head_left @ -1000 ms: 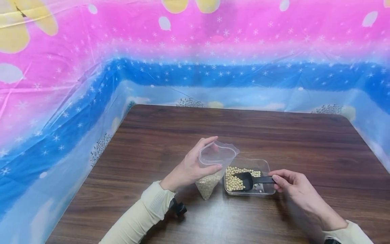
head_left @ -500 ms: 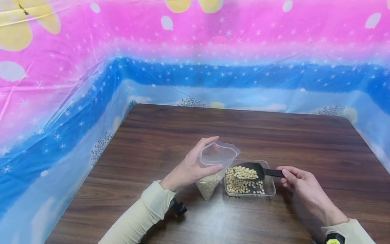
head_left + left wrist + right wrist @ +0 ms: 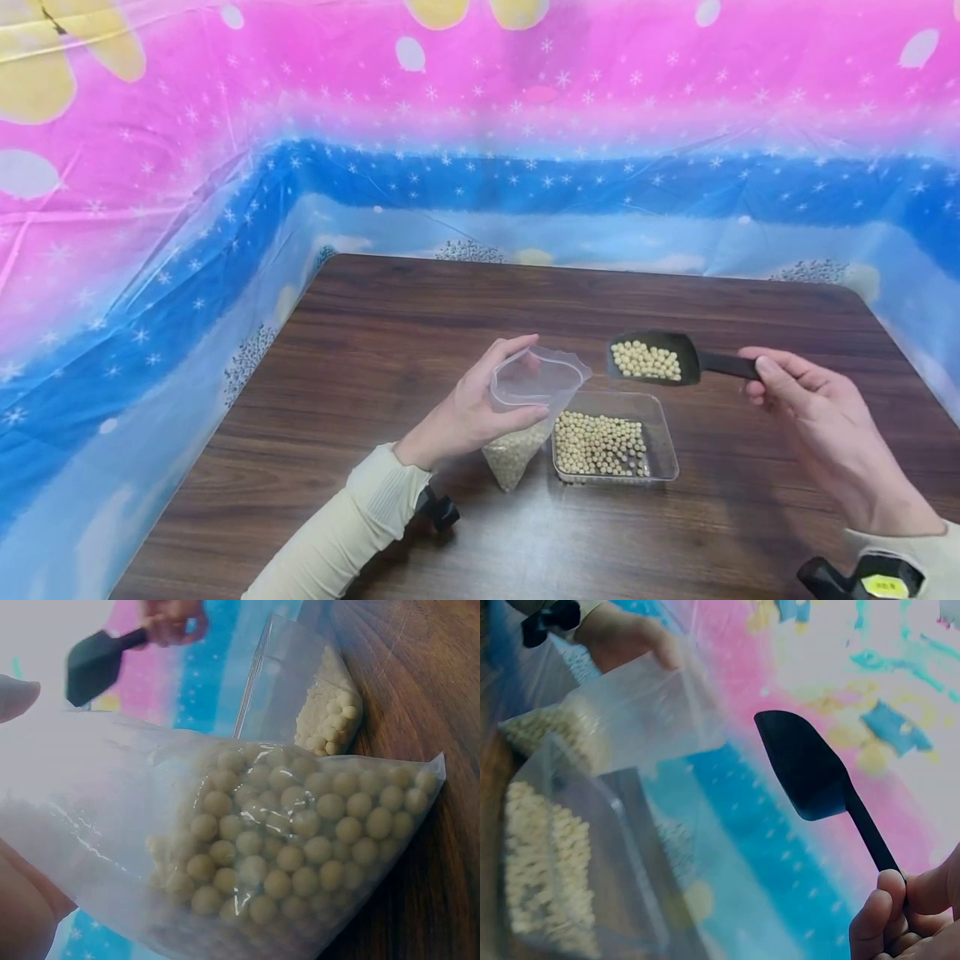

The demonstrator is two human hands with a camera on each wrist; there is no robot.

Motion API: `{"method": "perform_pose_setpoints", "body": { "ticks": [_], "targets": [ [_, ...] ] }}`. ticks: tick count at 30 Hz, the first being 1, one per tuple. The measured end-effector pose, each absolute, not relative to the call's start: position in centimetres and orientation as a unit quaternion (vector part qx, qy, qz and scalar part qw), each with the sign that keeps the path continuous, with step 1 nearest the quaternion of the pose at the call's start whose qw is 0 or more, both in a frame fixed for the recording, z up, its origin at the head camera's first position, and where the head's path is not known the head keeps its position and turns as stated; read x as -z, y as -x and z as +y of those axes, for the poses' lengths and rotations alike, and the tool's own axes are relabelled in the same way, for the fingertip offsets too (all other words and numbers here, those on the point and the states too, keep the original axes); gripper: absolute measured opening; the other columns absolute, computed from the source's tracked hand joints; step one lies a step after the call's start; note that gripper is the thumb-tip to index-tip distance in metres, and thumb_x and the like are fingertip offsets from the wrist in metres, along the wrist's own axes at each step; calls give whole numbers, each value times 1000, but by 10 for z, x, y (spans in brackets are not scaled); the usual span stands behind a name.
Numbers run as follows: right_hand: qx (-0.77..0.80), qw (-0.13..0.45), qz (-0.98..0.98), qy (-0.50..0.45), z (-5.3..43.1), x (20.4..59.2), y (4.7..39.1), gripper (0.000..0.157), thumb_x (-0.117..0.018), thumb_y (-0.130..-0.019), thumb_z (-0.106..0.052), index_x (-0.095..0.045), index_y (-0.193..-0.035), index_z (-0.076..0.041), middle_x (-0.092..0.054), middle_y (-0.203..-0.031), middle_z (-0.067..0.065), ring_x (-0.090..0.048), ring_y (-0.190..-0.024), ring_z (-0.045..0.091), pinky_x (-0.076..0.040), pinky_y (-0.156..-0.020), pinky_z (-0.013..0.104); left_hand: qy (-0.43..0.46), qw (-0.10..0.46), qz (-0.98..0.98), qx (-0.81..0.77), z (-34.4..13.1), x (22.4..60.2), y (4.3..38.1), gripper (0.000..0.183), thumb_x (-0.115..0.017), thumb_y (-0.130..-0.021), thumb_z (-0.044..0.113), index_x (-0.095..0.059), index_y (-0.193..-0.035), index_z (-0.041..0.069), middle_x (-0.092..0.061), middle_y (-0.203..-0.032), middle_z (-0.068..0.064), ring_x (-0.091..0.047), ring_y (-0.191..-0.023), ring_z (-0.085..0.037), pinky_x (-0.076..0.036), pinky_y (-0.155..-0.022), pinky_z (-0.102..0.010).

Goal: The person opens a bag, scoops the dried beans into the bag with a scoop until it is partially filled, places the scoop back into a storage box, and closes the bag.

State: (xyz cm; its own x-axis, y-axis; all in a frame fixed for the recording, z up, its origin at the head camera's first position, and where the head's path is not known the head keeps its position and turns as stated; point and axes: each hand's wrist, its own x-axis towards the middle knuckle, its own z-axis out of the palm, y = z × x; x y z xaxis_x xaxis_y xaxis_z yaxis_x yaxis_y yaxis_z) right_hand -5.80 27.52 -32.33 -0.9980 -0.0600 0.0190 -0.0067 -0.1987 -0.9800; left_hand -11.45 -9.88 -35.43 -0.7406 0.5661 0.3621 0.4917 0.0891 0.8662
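My left hand [image 3: 468,408] holds a clear plastic bag [image 3: 300,832] by its spread mouth, thumb on the near side and fingers on the far side. Pale round beans, perhaps soybeans, fill the bag's lower part. My right hand [image 3: 832,425] pinches the handle of a black scoop [image 3: 690,354] between thumb and fingers. A heap of the same beans [image 3: 647,361] lies in the scoop, which is raised above and behind the clear plastic box [image 3: 663,437]. More beans [image 3: 547,862] cover much of the box floor. A gap separates the scoop from the bag's mouth.
The box stands just right of the bag on the dark wooden table [image 3: 420,308]. A pink and blue patterned cloth [image 3: 525,183] hangs around the table's far and left sides. Each wrist wears a black camera mount [image 3: 438,510].
The right hand has dug the scoop through the beans, lifted it loaded out of the box, and carried it up and to the right. The left hand and bag have stayed in place.
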Motion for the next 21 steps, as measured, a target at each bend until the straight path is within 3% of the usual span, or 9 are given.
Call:
{"method": "perform_pose_setpoints", "body": {
  "ticks": [10,15,21],
  "targets": [
    [715,-80,694,44,244,274,63,25,-59,-98,-13,-66,-119,-3,-68,-84,-1,-62,-81,8,-49,-74,16,-353,44,740,-571,-99,354,114,76,-77,-84,17,-36,-147,25,-51,-126,-7,-54,-112,-22,-53,-89,-35],
    [589,-126,797,41,227,255,63,27,-58,-98,-18,-65,-122,-6,-69,-82,-6,-62,-82,6,-44,-77,15,-353,52,733,-580,-99,354,114,75,-77,-84,16,-35,-147,25,-51,-127,-4,-56,-110,-22,-54,-89,-34],
    [475,-202,853,73,212,243,61,23,-58,-98,-15,-68,-117,-6,-68,-83,-11,-63,-76,2,-47,-70,10,-354,54,727,-586,-98,353,115,75,-77,-84,14,-36,-146,24,-52,-125,-2,-57,-109,-19,-54,-88,-33]
  ]
}}
